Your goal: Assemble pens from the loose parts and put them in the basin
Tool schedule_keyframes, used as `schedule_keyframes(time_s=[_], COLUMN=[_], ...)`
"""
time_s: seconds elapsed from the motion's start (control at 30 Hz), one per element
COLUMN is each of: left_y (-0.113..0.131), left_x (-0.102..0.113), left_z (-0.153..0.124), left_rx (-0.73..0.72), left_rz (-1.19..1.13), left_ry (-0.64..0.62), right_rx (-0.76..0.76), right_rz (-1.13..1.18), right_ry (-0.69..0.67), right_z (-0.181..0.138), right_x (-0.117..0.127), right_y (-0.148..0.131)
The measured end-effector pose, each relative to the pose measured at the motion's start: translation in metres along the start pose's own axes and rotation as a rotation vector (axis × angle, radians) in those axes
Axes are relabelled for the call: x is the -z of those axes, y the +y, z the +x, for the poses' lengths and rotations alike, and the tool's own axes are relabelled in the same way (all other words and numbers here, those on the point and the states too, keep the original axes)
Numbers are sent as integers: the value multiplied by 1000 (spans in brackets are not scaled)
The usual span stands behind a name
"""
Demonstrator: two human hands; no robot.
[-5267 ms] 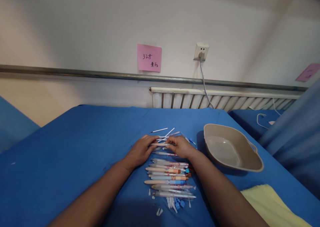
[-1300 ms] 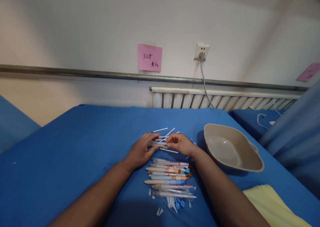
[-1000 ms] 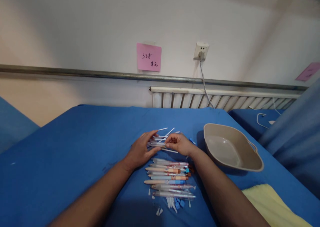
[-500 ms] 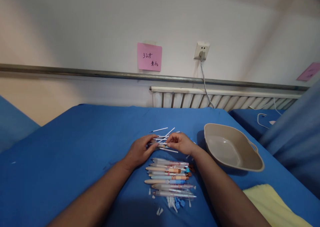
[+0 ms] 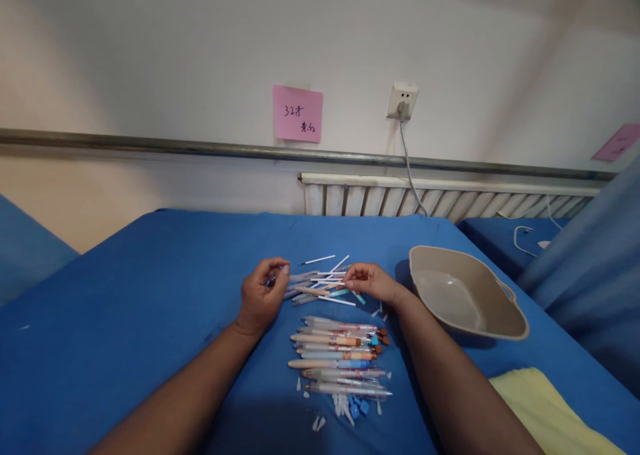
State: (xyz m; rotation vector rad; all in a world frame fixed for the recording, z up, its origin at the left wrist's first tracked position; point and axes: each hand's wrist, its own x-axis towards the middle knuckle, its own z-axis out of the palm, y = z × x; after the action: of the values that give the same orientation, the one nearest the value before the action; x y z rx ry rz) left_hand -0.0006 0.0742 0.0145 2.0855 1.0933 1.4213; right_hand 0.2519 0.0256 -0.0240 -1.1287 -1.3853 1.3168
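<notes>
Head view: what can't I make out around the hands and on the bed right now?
All in the head view:
- Left hand: its curled fingers hide whatever may be between them.
- White stick: the right hand covers one end; pinched or merely touched, I can't tell.
- Pens in the row: printed patterns too small.
- Yellow cloth: cut off by the bottom edge.

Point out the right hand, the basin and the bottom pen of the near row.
Right hand (image 5: 373,283): head view, on the back of the hand.
Basin (image 5: 447,301): head view, on its bare inside floor.
Bottom pen (image 5: 347,391): head view, around the middle of its barrel.
</notes>
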Motion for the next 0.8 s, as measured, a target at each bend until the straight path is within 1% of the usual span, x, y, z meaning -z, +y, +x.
schedule_keyframes(time_s=[0.17, 0.27, 0.37, 0.53, 0.8], left_y=[-6, -8, -7, -7, -13], left_x=[-1, -2, -2, -3, -7], left_z=[4, 4, 3, 1, -1], left_rx=[81, 86, 67, 25, 38], left_rz=[-31, -15, 16, 48, 4], left_ry=[76, 63, -7, -164, -309], right_rx=[-13, -24, -34, -14, 10], right_rz=[-28, -48, -87, -238, -418], right_ry=[4, -21, -49, -31, -45], right_z=[-2, -1, 0, 2, 1], right_x=[5, 2, -4, -14, -19], right_y=[0, 0, 0, 3, 4])
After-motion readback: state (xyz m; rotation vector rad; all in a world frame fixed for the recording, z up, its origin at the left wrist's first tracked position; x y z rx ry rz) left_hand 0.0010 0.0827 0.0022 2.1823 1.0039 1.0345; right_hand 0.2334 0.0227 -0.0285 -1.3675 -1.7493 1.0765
